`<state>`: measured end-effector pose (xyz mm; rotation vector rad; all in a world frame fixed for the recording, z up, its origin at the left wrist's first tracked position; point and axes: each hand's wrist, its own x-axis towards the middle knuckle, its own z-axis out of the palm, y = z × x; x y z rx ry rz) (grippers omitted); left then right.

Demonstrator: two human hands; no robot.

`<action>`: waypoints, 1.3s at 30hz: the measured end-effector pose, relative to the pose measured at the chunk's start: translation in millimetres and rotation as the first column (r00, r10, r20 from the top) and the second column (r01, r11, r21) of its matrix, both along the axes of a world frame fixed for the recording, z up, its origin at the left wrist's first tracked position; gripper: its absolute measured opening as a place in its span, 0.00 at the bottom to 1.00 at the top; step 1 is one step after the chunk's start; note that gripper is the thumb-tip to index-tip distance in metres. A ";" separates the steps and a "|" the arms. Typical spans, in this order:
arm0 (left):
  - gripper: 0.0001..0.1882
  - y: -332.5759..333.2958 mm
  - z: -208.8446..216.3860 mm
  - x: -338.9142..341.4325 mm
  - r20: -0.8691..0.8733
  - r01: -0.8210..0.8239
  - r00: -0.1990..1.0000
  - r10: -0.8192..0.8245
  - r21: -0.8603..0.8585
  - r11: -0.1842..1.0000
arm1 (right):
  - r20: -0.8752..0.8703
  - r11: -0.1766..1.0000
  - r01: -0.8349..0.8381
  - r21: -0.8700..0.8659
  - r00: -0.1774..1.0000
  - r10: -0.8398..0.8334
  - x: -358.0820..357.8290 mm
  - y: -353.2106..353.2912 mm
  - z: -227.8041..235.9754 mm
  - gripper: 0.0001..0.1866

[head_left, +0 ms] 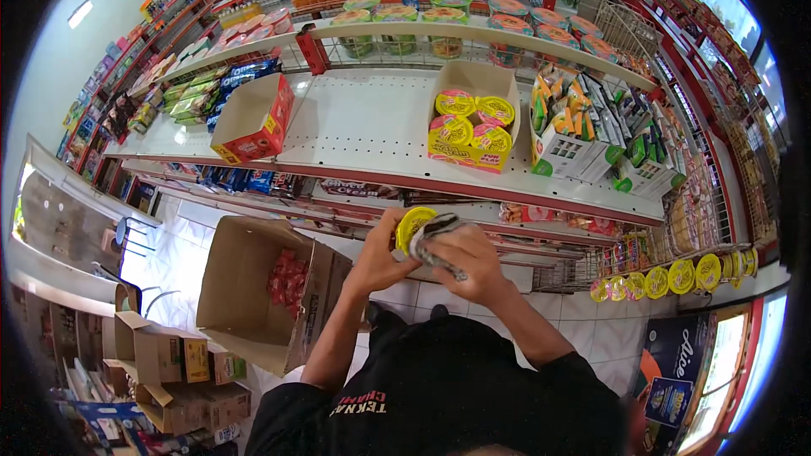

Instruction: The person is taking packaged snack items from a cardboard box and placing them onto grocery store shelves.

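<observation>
My left hand (377,257) grips a small round tub with a yellow lid (412,225) in front of my chest, just below the shelf edge. Bunched in my right hand (470,263) is a grey and white cloth (439,225), pressed against the tub's right side. The cloth hides part of the lid. Up on the white shelf (363,114), a yellow and pink display box (466,157) holds several similar yellow-lidded tubs (454,103).
On the same shelf stand a red open box (263,128) and a white box of upright sachets (568,150). A large cardboard carton (235,295) with red packets (287,284) stands at my left. Yellow-lidded tubs (681,277) hang at the right.
</observation>
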<state>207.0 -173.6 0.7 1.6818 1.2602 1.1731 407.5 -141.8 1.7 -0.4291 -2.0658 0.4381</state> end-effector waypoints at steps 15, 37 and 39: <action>0.32 4.5 -20.1 10.8 0.107 0.074 0.992 -0.062 -0.107 0.992 | 0.062 0.988 0.038 -0.149 0.998 -0.029 7.6 2.7 -10.7 0.21; 0.30 7.5 -8.2 14.0 -0.018 0.050 0.999 -0.051 -0.051 0.997 | 0.037 0.981 0.111 -0.160 0.994 -0.106 13.8 -0.3 -17.6 0.19; 0.30 6.9 -8.9 20.5 -0.034 0.049 0.998 -0.049 -0.026 0.998 | 0.015 0.948 0.204 -0.243 0.978 -0.207 12.2 0.3 -17.5 0.19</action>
